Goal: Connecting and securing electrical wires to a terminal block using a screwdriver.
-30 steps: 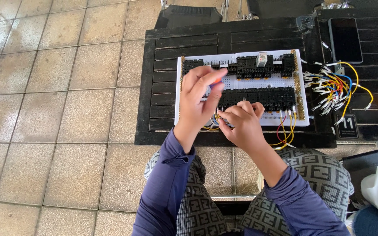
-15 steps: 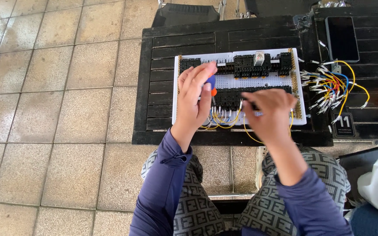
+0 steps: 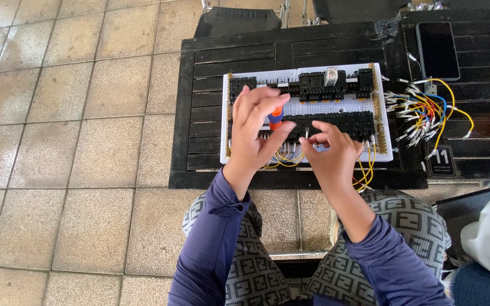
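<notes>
Two hands working mid-frame over the white wiring board (image 3: 307,116), itself lying on the dark slatted table (image 3: 199,113): left hand (image 3: 256,133) now lifting off the terminal blocks, fingers loosely curled round the orange-and-blue screwdriver (image 3: 275,117) and turning it upright. Right hand (image 3: 329,153) drawing back toward lower centre from where it was half a second ago, fingertips pinching closed at the lower black row, whether on a yellow wire (image 3: 282,161) being impossible to tell. Suggesting one terminal finished and the next being lined up, loose wire bundle (image 3: 421,113) lying untouched at the right.
</notes>
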